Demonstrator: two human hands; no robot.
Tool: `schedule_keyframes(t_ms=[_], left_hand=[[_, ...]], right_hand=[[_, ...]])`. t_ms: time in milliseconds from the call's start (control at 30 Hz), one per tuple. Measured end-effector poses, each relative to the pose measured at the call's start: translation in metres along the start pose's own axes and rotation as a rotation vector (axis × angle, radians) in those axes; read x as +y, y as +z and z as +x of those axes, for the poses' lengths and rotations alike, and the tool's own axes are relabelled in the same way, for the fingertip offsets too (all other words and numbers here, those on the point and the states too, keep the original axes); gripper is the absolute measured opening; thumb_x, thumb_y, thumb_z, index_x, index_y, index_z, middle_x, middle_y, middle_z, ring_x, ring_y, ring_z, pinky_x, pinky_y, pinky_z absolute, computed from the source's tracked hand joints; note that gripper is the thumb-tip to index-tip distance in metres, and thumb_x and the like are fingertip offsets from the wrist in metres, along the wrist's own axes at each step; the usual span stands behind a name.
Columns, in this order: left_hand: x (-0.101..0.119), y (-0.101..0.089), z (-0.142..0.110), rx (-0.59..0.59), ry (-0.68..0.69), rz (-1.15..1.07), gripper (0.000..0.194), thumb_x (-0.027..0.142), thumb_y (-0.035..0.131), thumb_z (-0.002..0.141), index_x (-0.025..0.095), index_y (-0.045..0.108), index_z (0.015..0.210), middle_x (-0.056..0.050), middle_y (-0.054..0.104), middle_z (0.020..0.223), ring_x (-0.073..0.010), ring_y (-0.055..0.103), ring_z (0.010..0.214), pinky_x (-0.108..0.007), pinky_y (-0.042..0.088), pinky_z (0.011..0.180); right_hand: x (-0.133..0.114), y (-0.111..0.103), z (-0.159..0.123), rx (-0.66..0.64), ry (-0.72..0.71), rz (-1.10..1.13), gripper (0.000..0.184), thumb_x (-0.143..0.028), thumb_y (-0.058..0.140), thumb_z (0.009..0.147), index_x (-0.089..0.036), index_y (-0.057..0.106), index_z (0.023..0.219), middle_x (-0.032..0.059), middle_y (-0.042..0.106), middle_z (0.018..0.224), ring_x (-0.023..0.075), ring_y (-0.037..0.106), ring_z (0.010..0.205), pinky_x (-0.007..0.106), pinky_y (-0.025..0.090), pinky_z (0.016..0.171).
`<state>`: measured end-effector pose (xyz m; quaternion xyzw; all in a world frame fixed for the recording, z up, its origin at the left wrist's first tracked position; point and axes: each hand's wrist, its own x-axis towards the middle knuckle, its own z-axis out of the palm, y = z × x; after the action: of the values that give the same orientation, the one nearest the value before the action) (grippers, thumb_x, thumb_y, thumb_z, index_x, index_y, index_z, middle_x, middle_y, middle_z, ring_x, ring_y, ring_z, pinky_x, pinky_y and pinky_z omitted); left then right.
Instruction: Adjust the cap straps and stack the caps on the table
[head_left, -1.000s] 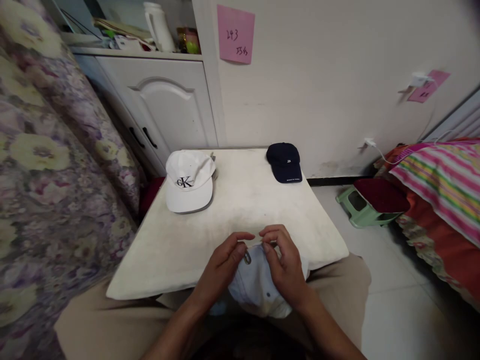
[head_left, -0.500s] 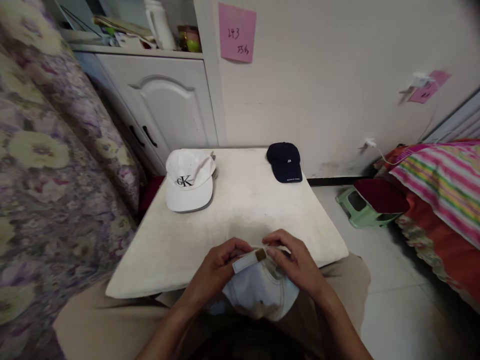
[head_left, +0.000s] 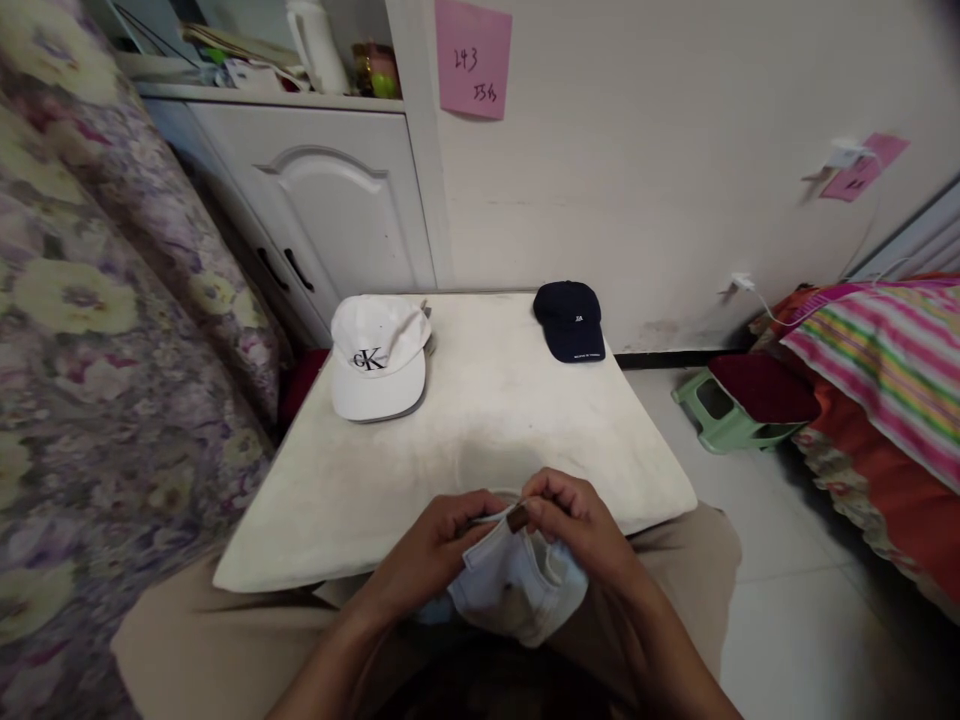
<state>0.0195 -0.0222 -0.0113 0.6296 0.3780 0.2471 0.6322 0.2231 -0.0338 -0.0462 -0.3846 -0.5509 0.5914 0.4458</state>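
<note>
A pale denim-like baseball cap (head_left: 517, 600) is held over my lap at the table's near edge, its back strap and opening facing up. My left hand (head_left: 435, 540) is closed on the strap side of the cap. With thumb and fingers pinched, my right hand (head_left: 574, 515) grips the strap beside a small brown tab (head_left: 517, 517). The cap's brim is mostly hidden below. Farther off, a white cap (head_left: 379, 358) with black "CK" letters lies at the table's left, and a navy cap (head_left: 570, 321) lies at its far right.
The cream-covered table (head_left: 480, 400) reaches the wall. A white cabinet (head_left: 322, 200) and a floral curtain (head_left: 90, 350) stand left. At right are a green stool (head_left: 709, 405) with a dark red top and a bed with a striped cover (head_left: 892, 360).
My right hand has closed more tightly on the strap near the brown tab. The cap's back has been pinched and tilted slightly. The other two caps stay put.
</note>
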Motion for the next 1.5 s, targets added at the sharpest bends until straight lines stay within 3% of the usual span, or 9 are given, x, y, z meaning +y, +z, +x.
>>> schedule_keyframes(t_ms=[133, 200, 333, 467, 600, 833, 1033, 1333, 1500], left_hand=[[-0.001, 0.003, 0.002, 0.099, 0.002, 0.081, 0.027, 0.039, 0.059, 0.092, 0.014, 0.066, 0.083, 0.001, 0.060, 0.075, -0.0139, 0.049, 0.070, -0.023, 0.036, 0.062], [-0.003, 0.005, 0.003, 0.146, -0.003, 0.103, 0.027, 0.040, 0.061, 0.090, 0.014, 0.065, 0.081, 0.001, 0.058, 0.071, -0.0137, 0.048, 0.067, -0.023, 0.034, 0.059], [-0.004, 0.007, 0.004, 0.171, 0.009, 0.152, 0.028, 0.039, 0.060, 0.090, 0.014, 0.065, 0.080, 0.000, 0.061, 0.070, -0.0152, 0.050, 0.066, -0.025, 0.036, 0.060], [-0.007, 0.006, 0.004, 0.171, 0.031, 0.159, 0.027, 0.038, 0.059, 0.091, 0.014, 0.066, 0.080, 0.000, 0.062, 0.071, -0.0154, 0.051, 0.068, -0.025, 0.037, 0.061], [-0.013, 0.003, 0.003, 0.141, 0.031, 0.115, 0.027, 0.040, 0.058, 0.092, 0.016, 0.066, 0.084, 0.001, 0.060, 0.073, -0.0144, 0.050, 0.069, -0.023, 0.036, 0.061], [-0.014, 0.000, 0.002, 0.101, 0.015, 0.032, 0.029, 0.043, 0.058, 0.093, 0.016, 0.069, 0.092, -0.002, 0.065, 0.082, -0.0171, 0.055, 0.078, -0.025, 0.040, 0.068], [-0.013, -0.007, 0.000, 0.066, -0.001, 0.017, 0.031, 0.043, 0.057, 0.093, 0.015, 0.070, 0.095, -0.002, 0.065, 0.082, -0.0167, 0.055, 0.075, -0.025, 0.040, 0.066], [0.007, -0.007, -0.008, 0.074, 0.043, 0.399, 0.025, 0.039, 0.053, 0.095, 0.018, 0.067, 0.094, 0.001, 0.065, 0.077, -0.0154, 0.054, 0.069, -0.025, 0.037, 0.062], [-0.003, -0.009, -0.006, 0.090, -0.012, 0.174, 0.024, 0.040, 0.059, 0.092, 0.016, 0.066, 0.091, 0.001, 0.063, 0.075, -0.0153, 0.053, 0.070, -0.024, 0.037, 0.062]], right_hand=[[-0.005, 0.005, -0.003, 0.336, -0.306, -0.365, 0.005, -0.023, 0.065, 0.088, -0.020, 0.065, 0.092, 0.0042, 0.061, 0.089, 0.0190, 0.057, 0.083, 0.031, 0.045, 0.073], [-0.010, 0.009, -0.008, 0.417, -0.461, -0.537, 0.014, -0.018, 0.067, 0.086, -0.021, 0.065, 0.099, 0.0031, 0.060, 0.087, 0.0185, 0.056, 0.081, 0.031, 0.045, 0.072], [-0.011, 0.017, -0.016, 0.134, -0.581, -0.725, 0.036, -0.021, 0.073, 0.084, -0.023, 0.060, 0.117, -0.0008, 0.060, 0.077, 0.0169, 0.054, 0.069, 0.030, 0.044, 0.065], [-0.002, 0.022, -0.014, 0.092, -0.545, -0.809, 0.026, -0.014, 0.061, 0.088, -0.020, 0.061, 0.113, 0.0019, 0.062, 0.079, 0.0182, 0.057, 0.070, 0.031, 0.044, 0.065], [-0.002, 0.022, -0.013, 0.085, -0.539, -0.670, 0.030, -0.006, 0.050, 0.089, -0.020, 0.061, 0.114, 0.0049, 0.067, 0.089, 0.0183, 0.062, 0.079, 0.030, 0.047, 0.070], [-0.005, 0.024, -0.018, 0.229, -0.305, -0.368, 0.012, -0.022, 0.053, 0.096, -0.021, 0.065, 0.098, 0.0012, 0.067, 0.078, 0.0147, 0.062, 0.067, 0.026, 0.047, 0.063], [-0.003, 0.014, -0.017, 0.328, -0.082, -0.012, 0.017, -0.036, 0.060, 0.094, -0.020, 0.060, 0.089, -0.0009, 0.068, 0.070, 0.0124, 0.059, 0.054, 0.024, 0.047, 0.054], [-0.007, 0.026, -0.011, 0.266, -0.090, 0.029, 0.015, -0.035, 0.062, 0.092, -0.021, 0.058, 0.088, -0.0011, 0.067, 0.067, 0.0124, 0.059, 0.051, 0.023, 0.045, 0.050], [-0.013, 0.018, -0.012, 0.225, -0.246, -0.246, 0.005, -0.024, 0.064, 0.088, -0.020, 0.064, 0.092, 0.0021, 0.068, 0.080, 0.0170, 0.064, 0.072, 0.028, 0.050, 0.066]])
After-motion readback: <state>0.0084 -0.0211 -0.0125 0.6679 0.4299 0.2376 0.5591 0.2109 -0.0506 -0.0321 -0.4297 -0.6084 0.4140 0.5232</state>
